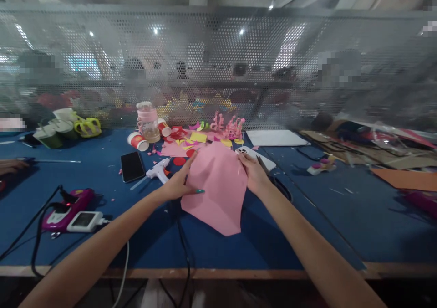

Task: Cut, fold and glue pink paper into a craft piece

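You hold a pink sheet [218,194] up in front of you, over the middle of the table [273,248], toward its front edge. Your left hand [179,182] is clamped on the sheet's left side, the thumb lying across the near face and the other fingers mostly hidden behind. Your right hand [251,167] pinches the upper right border between thumb and fingers. The sheet is bent, with a soft ridge down its face.

Just beside your left hand lies a glue gun [159,170], and left of that a dark phone [133,167]. A purple power strip [77,203] sits nearer the table's front left corner, with a white charger [85,221] against it. Beyond the sheet, toward the back edge, are yellow paper [198,137], two paper cups [138,141], a bottle [149,121] and pink decorations [234,126]. A white board [276,138] lies along the back edge, to the right of these.
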Demonstrator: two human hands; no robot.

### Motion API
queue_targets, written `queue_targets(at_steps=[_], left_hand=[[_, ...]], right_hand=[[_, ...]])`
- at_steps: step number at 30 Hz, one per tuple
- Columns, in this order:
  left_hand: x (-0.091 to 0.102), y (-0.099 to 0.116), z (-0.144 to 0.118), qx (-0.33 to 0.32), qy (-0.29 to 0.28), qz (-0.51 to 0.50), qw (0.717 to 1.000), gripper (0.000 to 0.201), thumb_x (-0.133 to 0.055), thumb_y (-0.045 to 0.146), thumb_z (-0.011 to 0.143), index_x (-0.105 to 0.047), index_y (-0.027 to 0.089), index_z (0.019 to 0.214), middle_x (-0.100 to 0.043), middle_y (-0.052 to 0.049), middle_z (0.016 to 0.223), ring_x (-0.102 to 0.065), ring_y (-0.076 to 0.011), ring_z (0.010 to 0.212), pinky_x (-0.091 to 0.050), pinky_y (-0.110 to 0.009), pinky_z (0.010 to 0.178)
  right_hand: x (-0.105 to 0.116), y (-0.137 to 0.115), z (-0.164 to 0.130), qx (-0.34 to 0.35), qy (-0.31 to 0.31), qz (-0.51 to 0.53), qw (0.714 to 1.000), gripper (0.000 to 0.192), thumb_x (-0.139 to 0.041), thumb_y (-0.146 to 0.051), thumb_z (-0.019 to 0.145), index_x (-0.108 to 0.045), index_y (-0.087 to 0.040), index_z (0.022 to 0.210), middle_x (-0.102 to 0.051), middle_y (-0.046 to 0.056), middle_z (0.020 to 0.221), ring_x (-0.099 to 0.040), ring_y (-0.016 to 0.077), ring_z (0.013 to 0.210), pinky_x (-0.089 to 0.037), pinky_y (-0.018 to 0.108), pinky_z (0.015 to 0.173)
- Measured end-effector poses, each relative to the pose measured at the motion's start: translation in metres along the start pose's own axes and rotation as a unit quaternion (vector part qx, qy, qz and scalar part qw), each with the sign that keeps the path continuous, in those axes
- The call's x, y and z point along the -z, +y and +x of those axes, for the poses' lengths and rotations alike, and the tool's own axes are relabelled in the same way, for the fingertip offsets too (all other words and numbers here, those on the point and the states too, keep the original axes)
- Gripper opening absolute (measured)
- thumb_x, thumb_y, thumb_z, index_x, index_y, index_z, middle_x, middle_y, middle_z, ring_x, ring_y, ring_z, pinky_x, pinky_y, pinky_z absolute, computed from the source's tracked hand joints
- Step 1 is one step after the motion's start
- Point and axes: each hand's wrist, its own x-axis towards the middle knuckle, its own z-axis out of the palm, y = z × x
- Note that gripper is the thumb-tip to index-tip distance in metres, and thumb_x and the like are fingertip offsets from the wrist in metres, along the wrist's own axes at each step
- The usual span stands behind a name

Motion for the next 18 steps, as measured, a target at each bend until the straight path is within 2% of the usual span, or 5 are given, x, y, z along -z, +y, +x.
queue_targets(at_steps=[4,11,14,16,18], left_hand=[[0.006,0.005,0.0,0.001,-0.075,0.087,0.993,0.031,-0.068,0.023,0.061,-0.067,0.018,0.092,-0.067,-0.009,0.098,-0.06,-0.0231,0.095,-0.044,-0.035,0.088],[0.02,-0.003,0.007,-0.027,0.231,-0.048,0.971,0.029,-0.063,0.024,0.064,-0.064,0.017,0.092,-0.065,-0.006,0.103,-0.058,-0.018,0.099,-0.044,-0.033,0.09],[0.021,-0.006,0.006,-0.033,0.267,-0.098,0.958,0.034,-0.062,0.028,0.066,-0.062,0.018,0.099,-0.056,-0.006,0.119,-0.054,-0.0187,0.105,-0.045,-0.032,0.09],[0.019,-0.006,0.005,-0.039,0.258,-0.119,0.958,0.036,-0.063,0.03,0.065,-0.062,0.019,0.1,-0.052,-0.005,0.124,-0.052,-0.0194,0.108,-0.043,-0.031,0.091],[0.016,-0.005,0.004,-0.043,0.244,-0.14,0.959,0.04,-0.066,0.033,0.063,-0.062,0.02,0.101,-0.051,-0.004,0.125,-0.052,-0.0197,0.109,-0.041,-0.031,0.094]], right_hand=[[0.011,0.004,0.004,0.053,0.078,-0.222,0.971,0.029,-0.056,-0.048,0.062,-0.044,-0.023,0.053,-0.052,0.0,0.053,-0.051,0.017,0.054,-0.041,0.031,0.052],[0.027,0.014,0.007,0.227,0.096,-0.579,0.777,0.034,-0.042,-0.046,0.076,-0.039,-0.024,0.05,-0.049,0.006,0.058,-0.049,0.0232,0.068,-0.04,0.04,0.069],[0.028,0.008,0.003,0.236,0.138,-0.644,0.714,0.031,-0.04,-0.043,0.078,-0.048,-0.019,0.06,-0.054,0.014,0.071,-0.05,0.0287,0.08,-0.039,0.045,0.073],[0.028,0.001,-0.001,0.228,0.168,-0.644,0.711,0.032,-0.041,-0.042,0.078,-0.052,-0.015,0.065,-0.055,0.02,0.077,-0.049,0.0332,0.085,-0.037,0.049,0.074],[0.023,-0.005,-0.004,0.228,0.161,-0.586,0.761,0.033,-0.045,-0.046,0.074,-0.054,-0.015,0.066,-0.056,0.02,0.079,-0.049,0.0347,0.088,-0.035,0.052,0.077]])
